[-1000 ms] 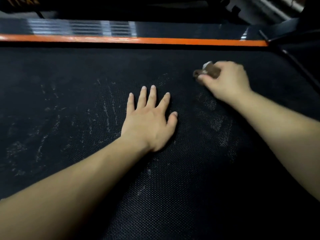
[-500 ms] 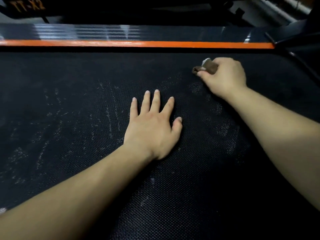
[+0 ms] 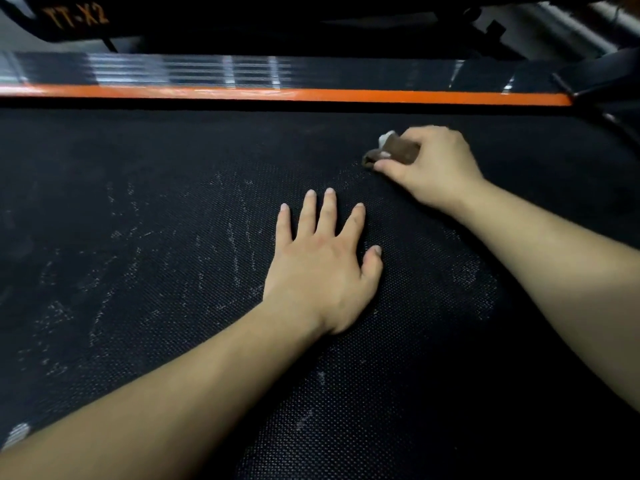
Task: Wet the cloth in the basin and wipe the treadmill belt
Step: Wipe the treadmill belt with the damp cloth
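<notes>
The black textured treadmill belt (image 3: 138, 271) fills most of the view and carries pale smears and streaks. My right hand (image 3: 433, 168) is closed around a bunched brown cloth (image 3: 394, 152) with a white corner, pressing it on the belt toward the far right. My left hand (image 3: 325, 268) lies flat on the belt with fingers spread, near the middle, holding nothing. No basin is in view.
An orange stripe (image 3: 277, 95) runs along the far edge of the belt, with a glossy black side rail (image 3: 242, 71) behind it. A dark frame part marked TT-X2 (image 3: 76, 17) sits at the top left. A black bracket (image 3: 588, 84) stands at the far right.
My right hand has slid the cloth a little toward me and to the left along the belt. My left hand has stayed flat in place. The view has tilted slightly down.
</notes>
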`<state>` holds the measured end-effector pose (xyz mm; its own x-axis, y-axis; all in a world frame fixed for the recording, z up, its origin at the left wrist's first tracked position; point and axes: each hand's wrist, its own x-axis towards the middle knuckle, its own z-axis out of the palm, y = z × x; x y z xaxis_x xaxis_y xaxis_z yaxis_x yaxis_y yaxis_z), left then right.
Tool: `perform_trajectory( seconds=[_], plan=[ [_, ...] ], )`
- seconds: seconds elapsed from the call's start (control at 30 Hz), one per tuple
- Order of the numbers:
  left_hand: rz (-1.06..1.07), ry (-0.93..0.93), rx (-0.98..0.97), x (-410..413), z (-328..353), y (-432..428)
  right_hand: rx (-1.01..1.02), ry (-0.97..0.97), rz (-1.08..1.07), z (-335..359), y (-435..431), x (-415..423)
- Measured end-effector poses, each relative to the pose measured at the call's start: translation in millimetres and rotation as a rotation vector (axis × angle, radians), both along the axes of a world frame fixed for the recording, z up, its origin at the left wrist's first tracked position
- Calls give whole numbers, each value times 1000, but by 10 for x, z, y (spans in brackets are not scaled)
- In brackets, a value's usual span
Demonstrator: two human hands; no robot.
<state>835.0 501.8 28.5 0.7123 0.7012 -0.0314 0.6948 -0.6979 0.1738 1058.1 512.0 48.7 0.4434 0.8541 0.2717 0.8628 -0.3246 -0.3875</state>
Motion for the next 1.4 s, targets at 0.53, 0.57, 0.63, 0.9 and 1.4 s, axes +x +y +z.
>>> perform_trajectory(
  seconds=[0.53, 0.57, 0.63, 0.9, 1.4],
  plan=[
    [-9, 14, 7, -5, 23, -15, 13, 17, -317, 89, 454, 404],
    [-8, 9, 6, -4, 21, -17, 25, 42, -385, 117, 490, 468],
    [-8, 5, 6, 1, 16, -16, 41, 25, -384, 102, 568, 435],
    [-13, 16, 20, 0, 16, -23, -6, 44, -322, 137, 472, 597],
    [-7, 23, 32, -2, 0, -15, -1, -17, -335, 123, -33, 852]
  ],
)
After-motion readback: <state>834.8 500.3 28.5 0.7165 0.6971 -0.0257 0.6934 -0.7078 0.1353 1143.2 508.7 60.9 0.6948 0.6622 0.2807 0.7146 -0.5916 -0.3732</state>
